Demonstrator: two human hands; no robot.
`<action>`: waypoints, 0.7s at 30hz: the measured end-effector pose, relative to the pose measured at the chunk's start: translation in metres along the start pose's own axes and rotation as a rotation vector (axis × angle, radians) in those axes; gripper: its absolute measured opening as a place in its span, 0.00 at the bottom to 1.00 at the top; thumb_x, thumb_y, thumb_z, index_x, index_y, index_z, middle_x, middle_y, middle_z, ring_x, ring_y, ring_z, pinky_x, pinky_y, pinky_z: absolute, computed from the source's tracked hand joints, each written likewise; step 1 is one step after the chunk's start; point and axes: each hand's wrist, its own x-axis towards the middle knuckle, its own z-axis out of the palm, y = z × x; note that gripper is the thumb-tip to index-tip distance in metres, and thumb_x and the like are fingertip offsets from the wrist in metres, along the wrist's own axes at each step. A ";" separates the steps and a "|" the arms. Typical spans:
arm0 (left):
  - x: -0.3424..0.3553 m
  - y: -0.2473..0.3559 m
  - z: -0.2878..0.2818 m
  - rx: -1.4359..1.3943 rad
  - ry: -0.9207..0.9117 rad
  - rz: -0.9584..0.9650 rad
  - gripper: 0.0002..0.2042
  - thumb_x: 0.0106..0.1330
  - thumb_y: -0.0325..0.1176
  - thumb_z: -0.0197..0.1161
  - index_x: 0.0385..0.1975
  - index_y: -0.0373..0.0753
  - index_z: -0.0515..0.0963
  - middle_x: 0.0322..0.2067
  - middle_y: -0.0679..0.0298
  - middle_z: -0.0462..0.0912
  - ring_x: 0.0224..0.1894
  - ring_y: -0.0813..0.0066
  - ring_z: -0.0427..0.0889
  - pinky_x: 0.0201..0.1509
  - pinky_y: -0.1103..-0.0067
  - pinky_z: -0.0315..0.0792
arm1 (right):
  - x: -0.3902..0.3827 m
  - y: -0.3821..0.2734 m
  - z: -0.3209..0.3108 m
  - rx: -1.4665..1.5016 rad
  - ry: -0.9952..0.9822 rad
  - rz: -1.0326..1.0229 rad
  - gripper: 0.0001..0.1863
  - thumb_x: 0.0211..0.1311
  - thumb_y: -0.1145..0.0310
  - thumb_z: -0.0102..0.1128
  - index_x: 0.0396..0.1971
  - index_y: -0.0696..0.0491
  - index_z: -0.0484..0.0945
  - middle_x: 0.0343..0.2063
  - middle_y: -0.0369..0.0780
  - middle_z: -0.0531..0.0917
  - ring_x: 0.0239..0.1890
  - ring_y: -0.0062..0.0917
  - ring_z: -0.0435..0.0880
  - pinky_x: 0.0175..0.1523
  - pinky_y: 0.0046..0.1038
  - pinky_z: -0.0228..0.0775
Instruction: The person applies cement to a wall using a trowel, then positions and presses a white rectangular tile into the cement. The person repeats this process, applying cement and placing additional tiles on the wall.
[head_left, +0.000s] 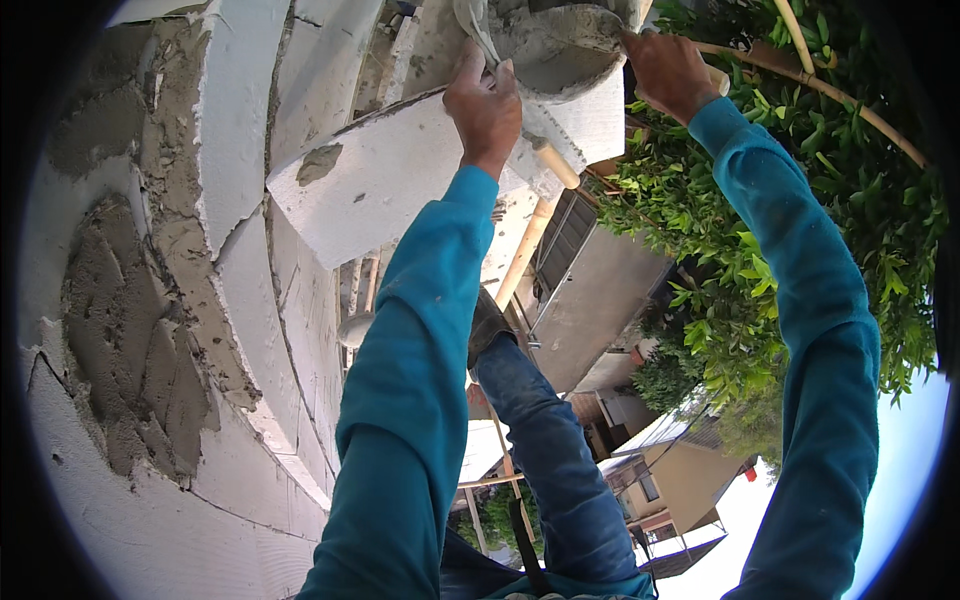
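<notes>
At the top of the view my right hand (672, 75) is closed around a trowel with a pale wooden handle end (718, 80) showing. The trowel's mortar-coated blade (578, 24) is inside a round grey bucket (570, 92) holding wet mortar. Left of the bucket, my left hand (482, 112) pinches a flat, curved grey strip (474, 22); its kind is unclear. Below the bucket, a second tool with a wooden handle (555, 162) lies against a white block (390, 180), its head partly hidden.
A white block wall (240, 290) with a thick smear of grey mortar (120, 330) rises on the left. Leafy branches (790, 180) crowd the right. A round wooden pole (525, 255) stands below the block. My leg in jeans (545, 450) and house roofs (670, 430) show lower down.
</notes>
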 end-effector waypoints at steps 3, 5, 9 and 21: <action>0.006 -0.001 0.003 0.020 -0.006 0.082 0.23 0.66 0.22 0.60 0.61 0.25 0.69 0.43 0.50 0.83 0.42 0.71 0.84 0.45 0.76 0.80 | -0.010 -0.015 0.014 0.221 -0.028 0.108 0.13 0.56 0.66 0.58 0.41 0.51 0.80 0.31 0.45 0.85 0.33 0.44 0.86 0.41 0.42 0.80; 0.012 0.001 -0.001 0.094 -0.023 0.117 0.22 0.65 0.22 0.61 0.60 0.25 0.70 0.41 0.50 0.84 0.39 0.71 0.85 0.44 0.76 0.80 | -0.012 -0.026 0.021 0.486 -0.002 0.165 0.17 0.57 0.62 0.56 0.45 0.49 0.81 0.36 0.49 0.85 0.38 0.46 0.85 0.48 0.45 0.78; 0.026 0.009 -0.012 0.108 -0.120 0.016 0.22 0.65 0.24 0.62 0.59 0.27 0.72 0.34 0.52 0.85 0.31 0.76 0.82 0.38 0.77 0.78 | -0.002 -0.049 0.043 0.698 0.070 0.285 0.22 0.55 0.58 0.60 0.50 0.47 0.80 0.38 0.49 0.85 0.42 0.46 0.85 0.52 0.43 0.77; 0.045 -0.019 -0.028 -0.087 -0.096 -0.035 0.21 0.68 0.32 0.63 0.57 0.27 0.75 0.39 0.55 0.87 0.38 0.70 0.84 0.46 0.75 0.76 | -0.014 -0.079 0.054 1.368 0.031 0.484 0.24 0.56 0.57 0.69 0.52 0.52 0.79 0.26 0.39 0.82 0.27 0.22 0.80 0.35 0.27 0.75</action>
